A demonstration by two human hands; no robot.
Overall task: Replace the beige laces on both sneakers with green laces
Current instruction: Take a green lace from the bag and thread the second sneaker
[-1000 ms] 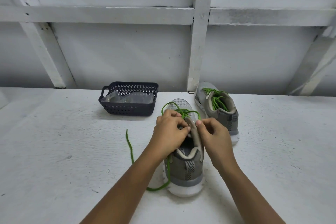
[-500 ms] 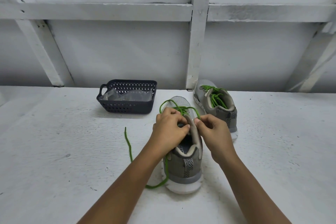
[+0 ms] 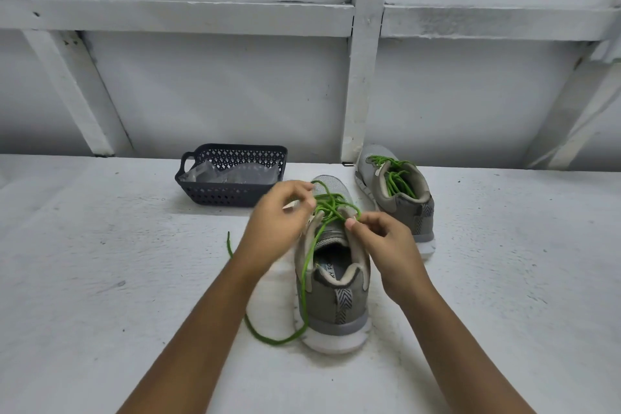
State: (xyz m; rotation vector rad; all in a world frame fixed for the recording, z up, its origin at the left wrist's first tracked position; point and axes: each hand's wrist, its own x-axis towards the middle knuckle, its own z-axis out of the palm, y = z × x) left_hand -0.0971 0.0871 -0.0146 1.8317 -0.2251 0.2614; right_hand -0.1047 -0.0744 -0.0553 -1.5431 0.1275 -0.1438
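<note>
A grey sneaker stands in front of me, heel toward me, with a green lace threaded across its upper eyelets. One long end of the lace runs down the shoe's left side and loops onto the surface. My left hand, blurred, pinches the lace at the left of the tongue. My right hand pinches the lace at the right eyelets. A second grey sneaker stands behind to the right, laced in green, with its lace ends tucked inside.
A dark perforated basket holding clear plastic packaging stands at the back left, just behind my left hand. The white surface ends at a white framed wall behind both shoes.
My hands have drawn apart over the tongue; the left moved up and left with the lace, and the shoe opening shows. The view has shifted slightly.
</note>
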